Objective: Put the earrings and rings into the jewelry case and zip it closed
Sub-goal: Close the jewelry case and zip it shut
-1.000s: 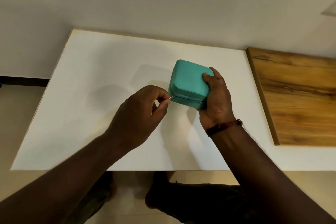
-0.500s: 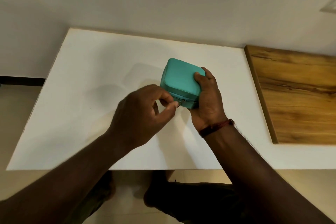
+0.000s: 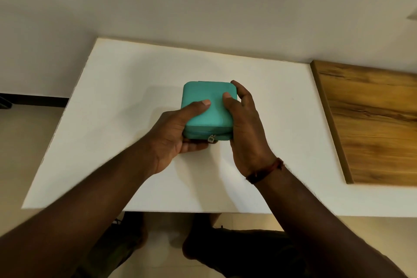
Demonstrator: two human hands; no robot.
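i had the jewelry case clamped between both grips, lid up and about level, over the middle of the white bench; whether its base touched the bench i could not tell. the left grip held the near left corner, thumb laid flat across the lid and fingers curled underneath. the right grip wrapped the right wall, thumb on the lid and fingers hooked round the far right corner. both forearms came in from below, converging on the case, palms turned toward each other.

what mattered for the next move was the zip pull: it hung on the near wall, facing me, midway between the two grips and touching or just beside the left fingertips beneath. the case looked almost square, its zip seam running side to side along that wall. i judged the lid shut, but could not tell whether the stretch right of the pull was closed. no earrings or rings lay in sight
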